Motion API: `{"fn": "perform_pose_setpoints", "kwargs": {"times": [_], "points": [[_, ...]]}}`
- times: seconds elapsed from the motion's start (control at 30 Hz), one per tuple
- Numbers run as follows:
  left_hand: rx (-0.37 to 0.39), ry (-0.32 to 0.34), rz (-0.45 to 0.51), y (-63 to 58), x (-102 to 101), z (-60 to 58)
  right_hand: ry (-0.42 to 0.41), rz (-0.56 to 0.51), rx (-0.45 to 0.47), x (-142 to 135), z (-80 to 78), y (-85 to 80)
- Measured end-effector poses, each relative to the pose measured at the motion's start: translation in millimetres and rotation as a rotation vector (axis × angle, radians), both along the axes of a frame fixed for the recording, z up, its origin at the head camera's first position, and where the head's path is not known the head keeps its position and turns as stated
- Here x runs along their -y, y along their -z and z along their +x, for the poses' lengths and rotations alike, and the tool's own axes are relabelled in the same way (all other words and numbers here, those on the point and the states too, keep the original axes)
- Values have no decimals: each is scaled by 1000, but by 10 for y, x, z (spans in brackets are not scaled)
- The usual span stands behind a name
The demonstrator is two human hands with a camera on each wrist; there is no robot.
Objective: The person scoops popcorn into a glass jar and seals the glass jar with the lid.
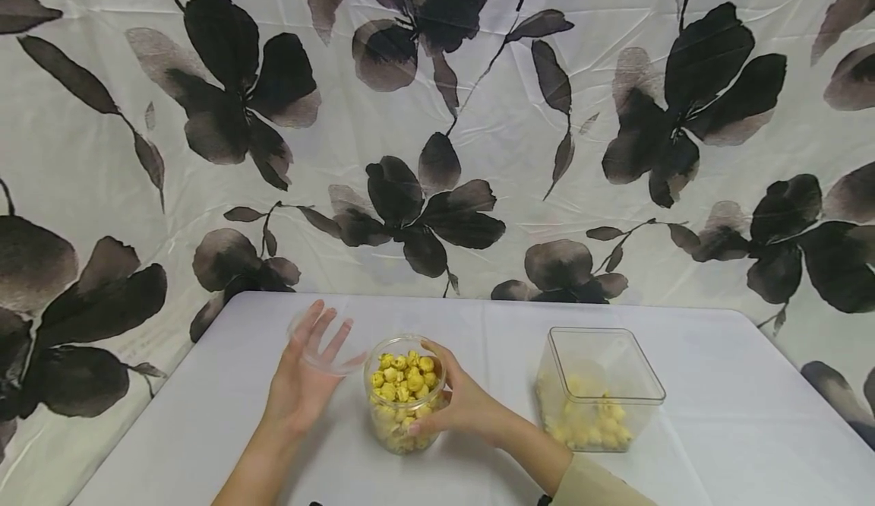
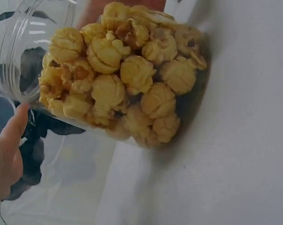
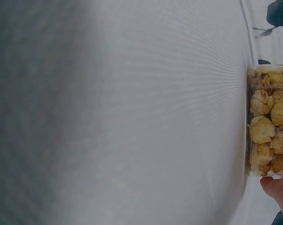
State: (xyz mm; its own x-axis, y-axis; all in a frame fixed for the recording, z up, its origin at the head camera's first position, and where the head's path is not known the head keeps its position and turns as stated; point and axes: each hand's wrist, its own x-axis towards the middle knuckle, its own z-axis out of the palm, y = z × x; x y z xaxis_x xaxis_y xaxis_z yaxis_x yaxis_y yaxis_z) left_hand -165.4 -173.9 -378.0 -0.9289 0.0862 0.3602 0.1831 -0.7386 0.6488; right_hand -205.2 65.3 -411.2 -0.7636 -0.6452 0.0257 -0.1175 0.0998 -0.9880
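A clear round jar (image 1: 403, 400) filled with yellow popcorn (image 1: 399, 377) stands uncovered on the white table. My right hand (image 1: 461, 400) grips its right side, thumb across the front and fingers round the far side. Left of the jar, my left hand (image 1: 307, 377) holds a clear round lid (image 1: 321, 365), its fingers spread and visible through the plastic. In the left wrist view, the left thumb (image 2: 14, 133) comes right up to the rim of the jar (image 2: 12, 56). In the right wrist view, the right thumb (image 3: 277, 192) lies against the popcorn-filled jar (image 3: 268, 122).
To the right stands a clear square container (image 1: 601, 392) with popcorn in its lower part. A white cloth covers the table (image 1: 724, 430). Behind the table's far edge hangs a white curtain (image 1: 533, 149) with dark flowers. A small black object (image 1: 315, 504) shows at the bottom edge.
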Motion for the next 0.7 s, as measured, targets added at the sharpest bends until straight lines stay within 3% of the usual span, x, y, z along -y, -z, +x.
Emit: {"fn": "perform_pose_setpoints", "kwargs": {"times": [0.13,0.33,0.43,0.63,0.7], "points": [[2,-64,-89,-69,-25,-17,-3,-2,-1,-2,-4,8],[6,-254,-439,-219,-41,-33,-6,0,-2,-13,-19,5],[-27,-263,-523,-266,-44,-41,-6,-6,-3,-21,-29,3],[-48,-246,-536,-312,-76,-28,-7,-9,-1,-15,-19,-1],[-36,-262,-583,-337,-87,-14,-8,-7,1,-9,-11,-3]]}}
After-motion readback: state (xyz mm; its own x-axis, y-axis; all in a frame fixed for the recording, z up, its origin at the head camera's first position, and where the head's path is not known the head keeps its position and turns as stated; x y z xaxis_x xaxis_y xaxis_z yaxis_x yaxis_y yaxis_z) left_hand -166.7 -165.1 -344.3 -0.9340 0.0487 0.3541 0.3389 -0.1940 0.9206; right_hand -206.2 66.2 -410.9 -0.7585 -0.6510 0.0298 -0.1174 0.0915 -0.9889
